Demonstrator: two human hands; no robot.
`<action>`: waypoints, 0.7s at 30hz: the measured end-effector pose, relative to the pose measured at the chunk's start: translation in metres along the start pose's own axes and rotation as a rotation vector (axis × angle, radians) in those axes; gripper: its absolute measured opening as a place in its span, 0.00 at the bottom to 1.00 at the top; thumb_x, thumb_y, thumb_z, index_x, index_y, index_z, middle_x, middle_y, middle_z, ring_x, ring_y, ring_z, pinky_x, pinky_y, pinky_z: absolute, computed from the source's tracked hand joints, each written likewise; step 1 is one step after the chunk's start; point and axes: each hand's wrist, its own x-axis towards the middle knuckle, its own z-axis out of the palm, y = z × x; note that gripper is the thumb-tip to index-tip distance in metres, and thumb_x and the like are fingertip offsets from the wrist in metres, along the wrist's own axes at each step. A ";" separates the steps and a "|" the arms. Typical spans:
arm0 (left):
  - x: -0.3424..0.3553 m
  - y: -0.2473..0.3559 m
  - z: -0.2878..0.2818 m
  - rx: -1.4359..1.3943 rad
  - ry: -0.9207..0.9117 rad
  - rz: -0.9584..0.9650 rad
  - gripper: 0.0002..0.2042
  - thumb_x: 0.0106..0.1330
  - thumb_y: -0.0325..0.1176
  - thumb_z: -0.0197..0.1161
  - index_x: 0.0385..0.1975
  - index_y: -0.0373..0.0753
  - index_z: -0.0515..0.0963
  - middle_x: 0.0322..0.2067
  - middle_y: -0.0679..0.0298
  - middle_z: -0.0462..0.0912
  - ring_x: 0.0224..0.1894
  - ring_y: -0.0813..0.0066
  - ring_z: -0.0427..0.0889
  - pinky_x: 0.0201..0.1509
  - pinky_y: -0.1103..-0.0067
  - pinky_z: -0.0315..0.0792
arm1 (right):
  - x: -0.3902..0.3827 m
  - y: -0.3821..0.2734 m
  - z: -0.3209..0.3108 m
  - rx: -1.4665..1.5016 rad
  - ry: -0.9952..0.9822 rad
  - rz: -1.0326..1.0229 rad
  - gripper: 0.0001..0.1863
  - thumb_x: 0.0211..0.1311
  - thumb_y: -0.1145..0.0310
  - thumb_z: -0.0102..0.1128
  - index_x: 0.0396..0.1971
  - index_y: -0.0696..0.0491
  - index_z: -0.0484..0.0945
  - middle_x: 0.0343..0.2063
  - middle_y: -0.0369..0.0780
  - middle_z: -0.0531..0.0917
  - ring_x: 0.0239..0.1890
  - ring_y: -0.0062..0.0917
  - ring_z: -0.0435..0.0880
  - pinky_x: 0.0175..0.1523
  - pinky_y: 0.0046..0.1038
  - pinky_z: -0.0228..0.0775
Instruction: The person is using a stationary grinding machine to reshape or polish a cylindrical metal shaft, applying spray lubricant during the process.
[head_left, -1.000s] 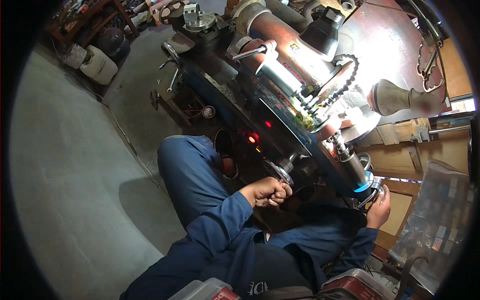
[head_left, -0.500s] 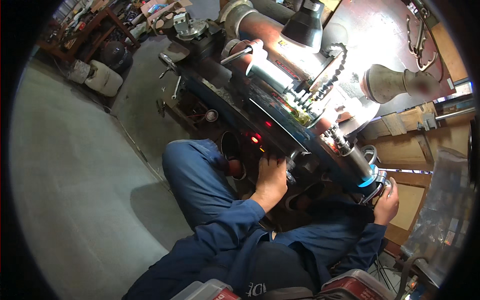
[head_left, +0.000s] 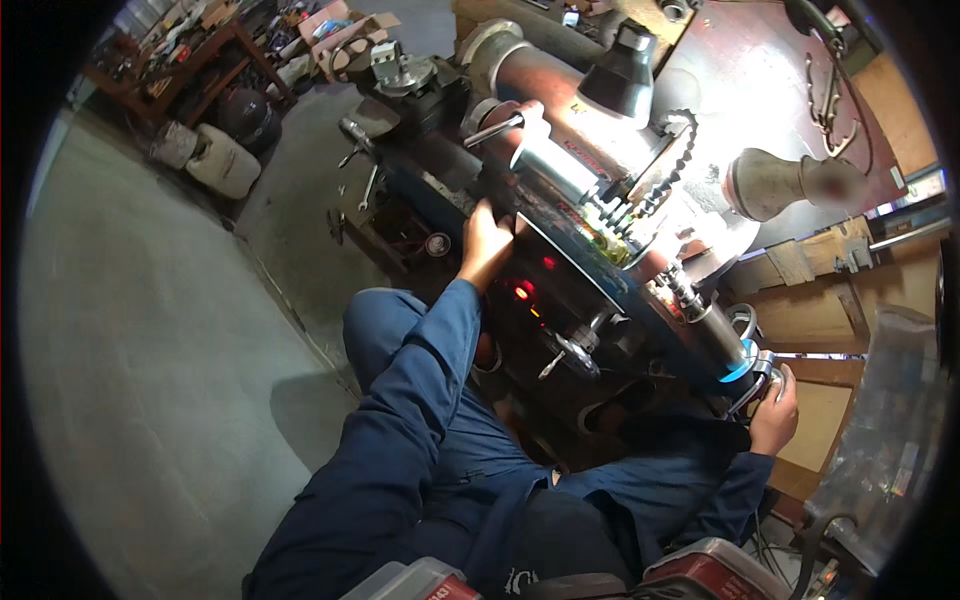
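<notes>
The left hand [head_left: 485, 248] was at the front edge of a long, dark blue machine [head_left: 650, 332] set diagonally ahead, fingers partly bent, its hold unclear. The right hand [head_left: 774, 420] curled around a curved metal handle [head_left: 778, 384] at the machine's right end, beside a bright blue ring [head_left: 738, 370]. A chrome handwheel [head_left: 577, 357] stood between the hands; beyond, a black lamp [head_left: 618, 85] shone.

The handwheel [head_left: 577, 354] is glossy metal (the trousers [head_left: 382, 322], matt cloth).
</notes>
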 end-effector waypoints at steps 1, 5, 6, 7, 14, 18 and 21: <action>0.002 -0.004 0.005 -0.067 0.059 0.012 0.15 0.61 0.25 0.57 0.47 0.29 0.74 0.46 0.45 0.81 0.50 0.48 0.80 0.55 0.67 0.72 | 0.000 -0.001 -0.001 0.001 0.008 -0.004 0.18 0.68 0.65 0.48 0.55 0.50 0.76 0.50 0.45 0.81 0.52 0.43 0.80 0.53 0.38 0.71; 0.000 -0.013 0.013 -0.102 0.133 0.062 0.11 0.61 0.23 0.58 0.42 0.30 0.75 0.40 0.47 0.83 0.46 0.49 0.82 0.50 0.66 0.73 | -0.001 -0.005 -0.002 -0.006 0.003 0.029 0.18 0.68 0.63 0.48 0.54 0.48 0.77 0.49 0.45 0.82 0.51 0.43 0.80 0.52 0.38 0.71; 0.000 -0.014 0.012 -0.064 0.144 0.109 0.10 0.60 0.23 0.58 0.41 0.30 0.75 0.38 0.46 0.83 0.45 0.49 0.82 0.48 0.65 0.73 | -0.002 -0.005 -0.002 -0.016 0.041 0.019 0.18 0.68 0.62 0.48 0.54 0.47 0.77 0.48 0.45 0.82 0.51 0.43 0.80 0.52 0.39 0.71; -0.001 -0.015 0.012 -0.040 0.183 0.168 0.08 0.60 0.23 0.59 0.38 0.31 0.75 0.35 0.46 0.83 0.42 0.47 0.82 0.45 0.64 0.73 | -0.002 -0.006 -0.002 -0.029 0.059 0.014 0.18 0.68 0.61 0.47 0.54 0.46 0.76 0.48 0.44 0.82 0.50 0.44 0.80 0.52 0.39 0.71; 0.003 -0.026 0.022 0.124 0.148 0.059 0.09 0.59 0.28 0.58 0.36 0.30 0.77 0.36 0.42 0.81 0.43 0.41 0.80 0.47 0.61 0.73 | -0.002 -0.006 -0.001 -0.034 0.082 0.072 0.18 0.66 0.59 0.51 0.53 0.43 0.77 0.42 0.47 0.83 0.44 0.46 0.82 0.48 0.42 0.73; 0.008 -0.034 0.020 0.053 0.072 0.006 0.13 0.60 0.29 0.59 0.43 0.30 0.77 0.40 0.41 0.82 0.45 0.44 0.82 0.49 0.64 0.74 | -0.003 -0.004 -0.002 -0.047 0.094 0.075 0.17 0.65 0.59 0.51 0.53 0.44 0.77 0.43 0.45 0.84 0.44 0.44 0.82 0.47 0.41 0.73; -0.021 -0.020 0.009 0.027 0.090 0.032 0.19 0.62 0.31 0.60 0.50 0.28 0.73 0.47 0.46 0.80 0.49 0.50 0.80 0.54 0.68 0.72 | -0.004 -0.002 -0.003 -0.044 0.127 0.025 0.18 0.66 0.58 0.51 0.52 0.46 0.78 0.41 0.46 0.84 0.43 0.45 0.83 0.47 0.41 0.74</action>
